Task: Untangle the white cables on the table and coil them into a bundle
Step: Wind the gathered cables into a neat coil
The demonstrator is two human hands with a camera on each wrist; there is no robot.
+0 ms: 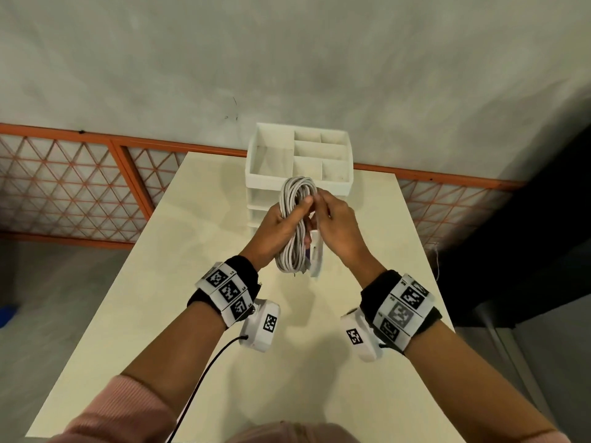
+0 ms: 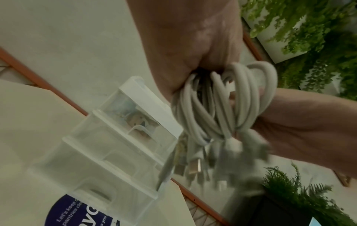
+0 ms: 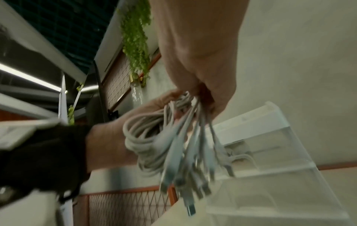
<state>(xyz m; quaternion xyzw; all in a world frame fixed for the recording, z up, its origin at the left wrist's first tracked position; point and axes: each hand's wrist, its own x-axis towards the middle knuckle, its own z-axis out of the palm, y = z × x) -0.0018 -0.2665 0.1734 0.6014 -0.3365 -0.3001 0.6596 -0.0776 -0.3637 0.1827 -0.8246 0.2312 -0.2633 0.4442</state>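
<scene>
We see left hand (image 2: 195,45) from above, its grip closed around coiled white cables (image 2: 218,105). Right hand (image 2: 309,130) touches coil from right. Connector ends (image 2: 195,166) hang below, blurred. Clear drawer unit (image 2: 108,152) stands on counter (image 2: 25,122). Green plants (image 2: 309,27) behind.

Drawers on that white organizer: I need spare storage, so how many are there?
3 drawers, stacked under the open-top tray of the organizer at the table's far edge. Hands and cable bundle hide part of the stack, so more may exist.
</scene>
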